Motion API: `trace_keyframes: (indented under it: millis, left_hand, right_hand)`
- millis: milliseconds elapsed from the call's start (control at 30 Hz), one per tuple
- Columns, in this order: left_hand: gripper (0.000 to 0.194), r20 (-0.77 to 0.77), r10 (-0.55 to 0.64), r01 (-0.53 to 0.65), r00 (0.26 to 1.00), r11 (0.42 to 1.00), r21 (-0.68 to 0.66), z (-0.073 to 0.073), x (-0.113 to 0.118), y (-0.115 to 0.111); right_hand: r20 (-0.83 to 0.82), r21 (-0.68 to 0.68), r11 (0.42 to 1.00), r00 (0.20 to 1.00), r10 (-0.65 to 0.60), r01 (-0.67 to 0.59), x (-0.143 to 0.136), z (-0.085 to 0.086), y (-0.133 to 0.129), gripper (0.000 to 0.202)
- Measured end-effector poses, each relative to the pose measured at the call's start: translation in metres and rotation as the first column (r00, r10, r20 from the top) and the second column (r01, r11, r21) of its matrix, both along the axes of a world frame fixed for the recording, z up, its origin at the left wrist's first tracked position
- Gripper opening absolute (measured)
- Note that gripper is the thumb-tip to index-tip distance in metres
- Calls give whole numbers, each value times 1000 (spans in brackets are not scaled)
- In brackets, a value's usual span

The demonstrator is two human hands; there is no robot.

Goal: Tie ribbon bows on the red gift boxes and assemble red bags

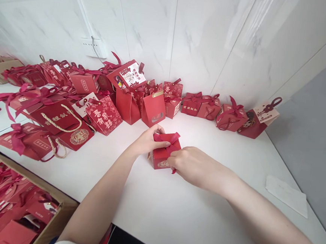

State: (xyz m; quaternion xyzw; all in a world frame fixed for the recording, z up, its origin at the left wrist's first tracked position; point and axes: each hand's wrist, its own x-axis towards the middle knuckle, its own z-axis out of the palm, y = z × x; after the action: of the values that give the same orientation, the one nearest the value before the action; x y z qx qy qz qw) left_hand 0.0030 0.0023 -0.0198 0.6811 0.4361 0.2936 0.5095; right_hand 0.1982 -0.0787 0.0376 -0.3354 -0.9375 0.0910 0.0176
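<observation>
A small red gift box (pixel 159 163) with a gold emblem on its front sits on the white table in front of me. A dark red ribbon (pixel 174 138) crosses its top in a bow or knot. My left hand (pixel 150 140) grips the box at its left and far side, the thumb lying over the top beside the ribbon. At the right side my right hand (pixel 189 163) is closed, its fingers pinching the ribbon; a ribbon end shows just below them. The fingertips of the right hand are partly hidden behind the hand itself.
Many red gift boxes (pixel 104 115) with ribbons and rope handles stand along the wall and pile up at the left. A cardboard carton (pixel 67 208) full of red boxes is at the lower left. A white sheet (pixel 287 195) lies on the right.
</observation>
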Motion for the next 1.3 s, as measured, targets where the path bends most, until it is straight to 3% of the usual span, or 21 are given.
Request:
trace_keyframes:
  millis: [233,333,433,533,600,700,833,1000,1167,1300]
  left_hand:
    - [43,15,-5,4,1000,1000,26,-2,1,0]
    - [43,14,-14,14,1000,1000,17,0,1,0]
    - [44,21,-22,23,1000,998,-50,3,0,-1]
    - [45,46,-38,44,998,990,-138,7,-2,-1]
    - [46,62,-35,45,997,985,-169,9,-3,-2]
    - [41,59,-2,12,998,985,-169,13,-2,-3]
    - [37,56,45,-38,997,991,-129,16,2,-5]
    - [43,37,2,4,999,990,-140,16,2,-5]
    - [47,25,-18,21,1000,990,-138,13,1,-3]
    - [44,12,-16,17,1000,993,-115,7,2,-2]
  right_hand:
    - [203,66,996,977,-68,56,-25,4,-10,32]
    - [208,17,996,974,-91,89,-25,4,-12,29]
    - [149,-213,975,988,-36,67,-10,8,-12,20]
    - [82,-483,874,997,-17,55,14,21,-10,20]
    - [64,-516,847,992,-112,129,28,33,-6,21]
    - [100,-454,833,947,-304,316,44,41,5,34]
    - [136,-455,779,898,-418,431,49,29,27,47]
    - [70,-594,730,927,-370,336,42,12,40,43]
    - [-102,-631,751,939,-329,194,36,16,33,29]
    - [-158,-695,704,924,-348,145,28,15,25,26]
